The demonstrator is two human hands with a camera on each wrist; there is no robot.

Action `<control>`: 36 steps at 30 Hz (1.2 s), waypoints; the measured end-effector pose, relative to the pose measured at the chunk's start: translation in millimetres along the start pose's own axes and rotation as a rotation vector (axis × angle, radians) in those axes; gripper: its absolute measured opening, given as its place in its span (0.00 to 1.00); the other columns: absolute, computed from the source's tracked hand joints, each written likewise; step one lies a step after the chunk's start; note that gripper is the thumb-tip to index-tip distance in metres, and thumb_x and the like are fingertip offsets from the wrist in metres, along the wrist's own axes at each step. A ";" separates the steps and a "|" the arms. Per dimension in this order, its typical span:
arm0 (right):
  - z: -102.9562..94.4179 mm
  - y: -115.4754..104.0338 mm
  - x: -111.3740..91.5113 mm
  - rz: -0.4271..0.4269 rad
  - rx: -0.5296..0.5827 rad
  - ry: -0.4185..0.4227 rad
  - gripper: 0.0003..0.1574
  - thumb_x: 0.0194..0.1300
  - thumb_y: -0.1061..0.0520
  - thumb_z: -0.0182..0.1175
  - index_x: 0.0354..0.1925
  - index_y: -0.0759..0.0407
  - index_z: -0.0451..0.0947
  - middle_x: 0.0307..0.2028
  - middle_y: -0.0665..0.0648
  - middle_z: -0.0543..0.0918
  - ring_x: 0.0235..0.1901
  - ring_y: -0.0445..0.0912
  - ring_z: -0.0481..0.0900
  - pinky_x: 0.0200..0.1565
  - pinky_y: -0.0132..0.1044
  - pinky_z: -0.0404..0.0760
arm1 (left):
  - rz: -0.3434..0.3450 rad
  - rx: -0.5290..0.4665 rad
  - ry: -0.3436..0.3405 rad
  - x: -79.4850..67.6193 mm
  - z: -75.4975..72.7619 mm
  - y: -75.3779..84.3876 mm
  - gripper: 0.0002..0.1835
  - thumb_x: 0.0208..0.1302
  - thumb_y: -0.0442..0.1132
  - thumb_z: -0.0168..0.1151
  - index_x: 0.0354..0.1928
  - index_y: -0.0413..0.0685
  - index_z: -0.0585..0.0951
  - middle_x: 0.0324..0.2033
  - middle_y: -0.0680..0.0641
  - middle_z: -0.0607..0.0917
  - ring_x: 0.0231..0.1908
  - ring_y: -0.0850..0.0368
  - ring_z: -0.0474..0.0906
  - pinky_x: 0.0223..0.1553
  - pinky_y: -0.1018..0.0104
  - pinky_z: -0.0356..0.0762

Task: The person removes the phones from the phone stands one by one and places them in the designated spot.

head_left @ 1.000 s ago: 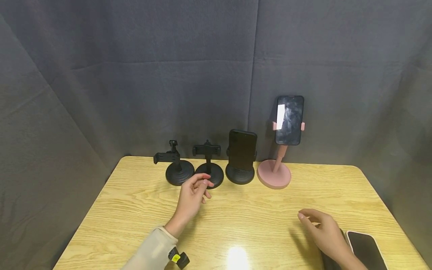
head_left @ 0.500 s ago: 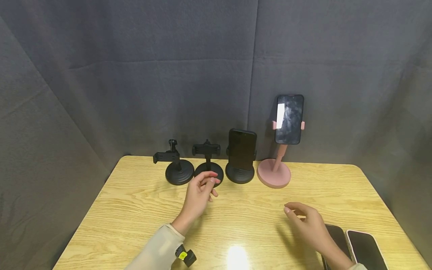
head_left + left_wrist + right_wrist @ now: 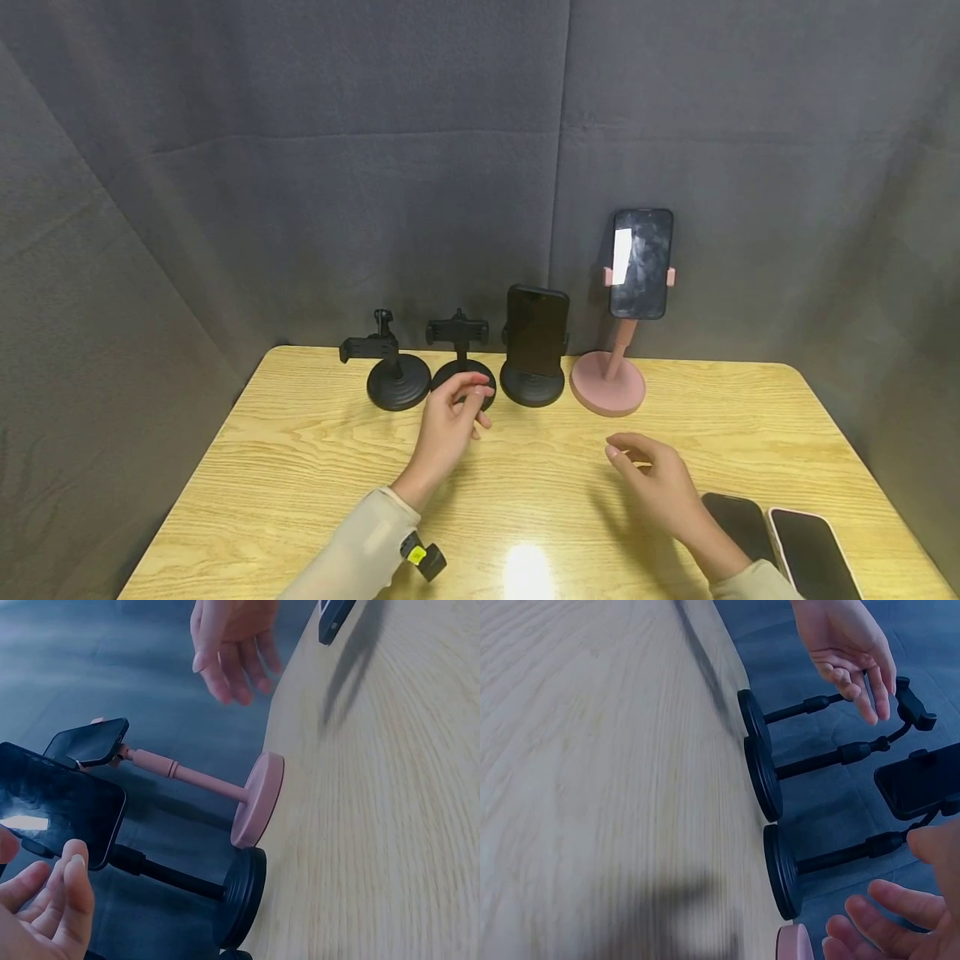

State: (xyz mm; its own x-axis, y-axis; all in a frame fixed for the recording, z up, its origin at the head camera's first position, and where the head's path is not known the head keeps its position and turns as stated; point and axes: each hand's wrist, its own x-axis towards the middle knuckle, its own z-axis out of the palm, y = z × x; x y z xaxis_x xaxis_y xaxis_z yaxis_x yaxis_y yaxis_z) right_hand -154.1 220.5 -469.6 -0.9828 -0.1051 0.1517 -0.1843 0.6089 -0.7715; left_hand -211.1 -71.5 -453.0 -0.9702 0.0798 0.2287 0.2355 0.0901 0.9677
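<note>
My left hand hovers over the table with loosely bent fingers and nothing in them, in front of the second black phone stand. Also empty, my right hand hangs above the table, thumb and fingers apart. A black phone stands upright in the clamp of the third black stand. At the row's right end, a taller pink stand bears another phone between its pink clamp arms. The leftmost black stand has an empty clamp turned sideways, and the second stand's clamp is empty too.
Two phones lie flat side by side at the table's right front: a dark one, partly behind my right forearm, and one with a pale rim. Grey cloth hangs behind and beside the wooden table.
My right hand has moved left and forward, away from over the flat phones, uncovering more of the dark one. My left hand has shifted slightly right and forward. The stands have stayed put.
</note>
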 end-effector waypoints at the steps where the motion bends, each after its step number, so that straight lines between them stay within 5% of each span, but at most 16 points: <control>1: 0.7 -1.6 1.4 -0.011 0.004 0.002 0.21 0.77 0.52 0.56 0.56 0.67 0.80 0.54 0.65 0.85 0.49 0.54 0.85 0.48 0.44 0.86 | 0.003 0.000 0.002 1.0 0.7 -0.1 0.13 0.78 0.37 0.53 0.56 0.40 0.80 0.47 0.37 0.86 0.24 0.62 0.80 0.23 0.70 0.80; 8: 6.6 -9.5 10.1 -0.060 0.059 0.013 0.21 0.77 0.54 0.56 0.57 0.68 0.79 0.54 0.67 0.85 0.49 0.53 0.86 0.53 0.48 0.85 | 0.019 -0.007 0.017 7.2 5.0 0.0 0.13 0.78 0.38 0.54 0.55 0.39 0.80 0.46 0.37 0.86 0.24 0.56 0.82 0.22 0.69 0.79; 19: 12.1 -17.9 26.5 -0.077 0.106 0.040 0.20 0.76 0.56 0.56 0.59 0.67 0.79 0.55 0.65 0.85 0.51 0.54 0.85 0.53 0.36 0.84 | 0.005 -0.020 0.041 18.7 9.9 1.2 0.12 0.78 0.37 0.52 0.55 0.42 0.80 0.45 0.38 0.87 0.27 0.42 0.83 0.21 0.68 0.80; 27: 15.6 -21.6 39.3 -0.082 0.189 0.032 0.25 0.78 0.56 0.55 0.62 0.72 0.75 0.59 0.70 0.81 0.58 0.61 0.82 0.60 0.50 0.82 | -0.008 -0.036 0.055 24.0 14.0 0.4 0.12 0.77 0.37 0.53 0.55 0.41 0.79 0.46 0.36 0.86 0.22 0.62 0.81 0.21 0.69 0.79; 36: 19.8 -30.8 53.9 -0.084 0.249 0.045 0.27 0.79 0.56 0.52 0.66 0.73 0.70 0.65 0.71 0.76 0.66 0.63 0.75 0.67 0.55 0.73 | -0.014 -0.056 0.060 31.3 16.7 0.8 0.15 0.77 0.37 0.54 0.58 0.36 0.77 0.50 0.32 0.84 0.21 0.67 0.79 0.20 0.71 0.77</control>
State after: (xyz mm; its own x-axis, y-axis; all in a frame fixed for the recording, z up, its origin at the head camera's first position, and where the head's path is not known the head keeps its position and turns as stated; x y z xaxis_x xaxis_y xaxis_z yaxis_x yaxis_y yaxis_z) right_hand -201.7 180.5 -449.9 -0.9635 -0.1084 0.2446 -0.2675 0.3867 -0.8825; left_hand -240.3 -52.3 -446.8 -0.9755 0.0194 0.2190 0.2196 0.0351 0.9750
